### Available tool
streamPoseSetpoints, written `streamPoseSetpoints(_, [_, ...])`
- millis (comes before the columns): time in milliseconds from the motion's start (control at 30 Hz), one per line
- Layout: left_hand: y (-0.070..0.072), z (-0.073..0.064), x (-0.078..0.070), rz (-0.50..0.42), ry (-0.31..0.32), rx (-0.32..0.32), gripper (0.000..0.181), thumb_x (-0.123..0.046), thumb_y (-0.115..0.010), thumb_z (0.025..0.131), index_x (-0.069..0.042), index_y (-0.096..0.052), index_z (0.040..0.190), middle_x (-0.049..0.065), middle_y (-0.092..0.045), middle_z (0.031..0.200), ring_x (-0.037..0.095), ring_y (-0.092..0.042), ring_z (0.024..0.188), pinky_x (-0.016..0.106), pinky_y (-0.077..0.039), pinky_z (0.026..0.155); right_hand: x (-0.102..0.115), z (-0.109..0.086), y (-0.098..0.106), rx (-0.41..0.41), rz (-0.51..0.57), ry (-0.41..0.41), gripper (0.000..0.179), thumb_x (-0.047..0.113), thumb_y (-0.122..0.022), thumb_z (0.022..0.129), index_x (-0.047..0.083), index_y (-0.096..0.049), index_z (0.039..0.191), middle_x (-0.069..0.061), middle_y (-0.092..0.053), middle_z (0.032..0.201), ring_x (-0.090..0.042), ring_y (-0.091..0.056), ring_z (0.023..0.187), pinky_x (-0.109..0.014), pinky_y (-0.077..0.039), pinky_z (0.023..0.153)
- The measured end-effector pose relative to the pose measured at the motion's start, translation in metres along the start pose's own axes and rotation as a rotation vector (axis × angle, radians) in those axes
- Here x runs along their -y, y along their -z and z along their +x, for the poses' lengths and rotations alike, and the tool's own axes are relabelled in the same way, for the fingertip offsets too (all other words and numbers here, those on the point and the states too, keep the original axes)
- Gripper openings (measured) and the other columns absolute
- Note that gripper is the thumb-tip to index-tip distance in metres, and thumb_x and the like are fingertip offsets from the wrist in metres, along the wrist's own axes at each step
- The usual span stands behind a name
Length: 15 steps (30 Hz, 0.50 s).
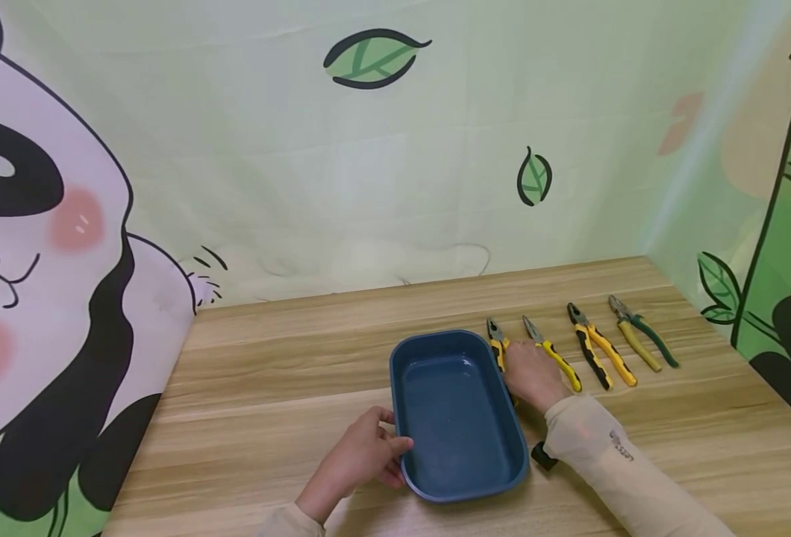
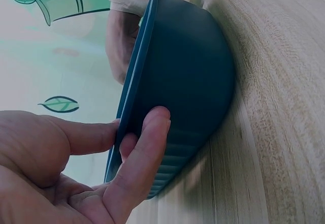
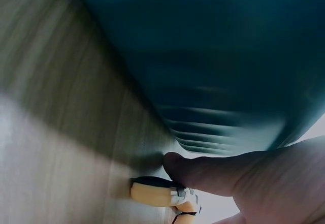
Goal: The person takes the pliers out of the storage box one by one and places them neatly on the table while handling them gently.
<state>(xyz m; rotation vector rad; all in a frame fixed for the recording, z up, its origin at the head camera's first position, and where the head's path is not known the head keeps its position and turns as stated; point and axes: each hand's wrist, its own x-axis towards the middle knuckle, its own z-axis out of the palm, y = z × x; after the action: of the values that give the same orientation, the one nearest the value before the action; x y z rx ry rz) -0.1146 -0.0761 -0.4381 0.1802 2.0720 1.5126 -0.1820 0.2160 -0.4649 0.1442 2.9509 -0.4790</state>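
A blue rectangular tray stands on the wooden table. My left hand pinches its left rim, thumb over the edge and fingers against the outer wall. My right hand is lowered beside the tray's right wall, over the leftmost pliers, yellow and black. In the right wrist view, the thumb lies close along their handle; the other fingers are mostly hidden, so I cannot tell whether they grip it. Just right of that hand lie yellow long-nose pliers.
Farther right lie orange-and-black pliers and green-handled pliers. The wooden table meets a printed cloth backdrop along its back edge. A dark object sits at the right wrist.
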Motion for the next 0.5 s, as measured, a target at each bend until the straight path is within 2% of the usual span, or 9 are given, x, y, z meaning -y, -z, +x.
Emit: streamPoseSetpoints(500, [0.0022, 0.0015, 0.0016, 0.007, -0.006, -0.009, 0.046, -0.003, -0.067, 0.099, 0.014, -0.042, 0.133, 0.021, -0.065, 0.091, 0.020, -0.068, 0.059, 0.036, -0.065, 0.055, -0.0003, -0.0012, 0.0018, -0.002, 0.002, 0.017, 0.024, 0.016, -0.064, 0.099, -0.001, -0.061, 0.083, -0.021, -0.055, 0.091, -0.029, -0.055, 0.071, -0.036, -0.048, 0.056])
